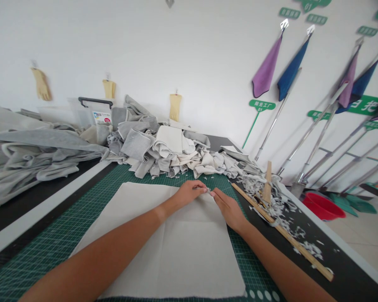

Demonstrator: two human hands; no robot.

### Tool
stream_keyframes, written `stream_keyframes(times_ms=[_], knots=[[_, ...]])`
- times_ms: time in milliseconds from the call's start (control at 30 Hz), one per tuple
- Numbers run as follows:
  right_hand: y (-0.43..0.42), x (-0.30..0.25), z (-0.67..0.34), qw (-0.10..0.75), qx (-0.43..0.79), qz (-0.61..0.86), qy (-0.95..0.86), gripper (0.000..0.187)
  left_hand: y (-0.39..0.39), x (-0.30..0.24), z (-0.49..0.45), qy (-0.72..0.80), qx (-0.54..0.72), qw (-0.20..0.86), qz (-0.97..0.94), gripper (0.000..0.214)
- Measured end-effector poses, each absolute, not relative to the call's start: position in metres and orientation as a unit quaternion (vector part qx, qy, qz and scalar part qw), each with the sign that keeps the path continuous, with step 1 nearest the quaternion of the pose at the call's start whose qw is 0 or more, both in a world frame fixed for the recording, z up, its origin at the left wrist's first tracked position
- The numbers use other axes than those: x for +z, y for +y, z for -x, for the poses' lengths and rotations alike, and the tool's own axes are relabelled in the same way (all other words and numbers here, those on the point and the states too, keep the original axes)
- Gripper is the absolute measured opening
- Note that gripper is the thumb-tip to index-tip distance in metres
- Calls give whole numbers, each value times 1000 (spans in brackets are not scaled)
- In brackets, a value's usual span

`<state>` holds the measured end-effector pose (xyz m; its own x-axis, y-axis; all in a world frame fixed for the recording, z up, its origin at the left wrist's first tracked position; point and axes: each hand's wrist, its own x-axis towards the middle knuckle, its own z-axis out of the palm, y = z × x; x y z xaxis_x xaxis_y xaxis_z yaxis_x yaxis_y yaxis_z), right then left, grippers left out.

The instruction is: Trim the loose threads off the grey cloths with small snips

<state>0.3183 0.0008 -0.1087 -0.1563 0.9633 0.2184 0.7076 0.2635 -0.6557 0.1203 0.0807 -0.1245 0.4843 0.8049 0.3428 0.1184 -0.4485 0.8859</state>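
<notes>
A large off-white cloth point(189, 247) lies spread on the green cutting mat point(50, 247), with a faint crease down its middle. At its far right corner, my left hand point(190, 192) pinches the edge between thumb and fingers. Close beside it on the right, my right hand point(228, 206) has its fingers closed on the same edge. A small bit of the edge is lifted between the two hands. My forearms cover parts of the cloth.
Grey and white cloth pieces point(170, 140) are heaped behind the mat, with grey fabric point(44, 144) to the left. On the right lie a long wooden strip point(290, 237), a shorter wooden piece point(267, 184) and fabric scraps point(290, 214). A clear box point(90, 111) stands behind.
</notes>
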Motion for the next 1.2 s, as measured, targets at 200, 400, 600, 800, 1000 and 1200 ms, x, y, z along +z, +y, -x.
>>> stream_keyframes(times_ms=[200, 400, 600, 800, 1000, 1200], knots=[[0, -109, -317, 310, 205, 573, -730, 39, 82, -125, -121, 310, 402, 426, -749, 26], [1, -109, -317, 310, 200, 576, -729, 40, 83, -126, -120, 312, 395, 425, -752, 29], [2, -108, -317, 305, 195, 576, -733, 39, 83, -128, -120, 312, 396, 425, -751, 30], [2, -111, -316, 311, 197, 581, -726, 41, 82, -125, -120, 311, 399, 431, -747, 30], [4, -114, -318, 320, 198, 581, -721, 41, 80, -123, -120, 320, 393, 439, -742, 29], [3, -114, -317, 315, 190, 585, -723, 41, 80, -123, -120, 312, 398, 429, -749, 29]])
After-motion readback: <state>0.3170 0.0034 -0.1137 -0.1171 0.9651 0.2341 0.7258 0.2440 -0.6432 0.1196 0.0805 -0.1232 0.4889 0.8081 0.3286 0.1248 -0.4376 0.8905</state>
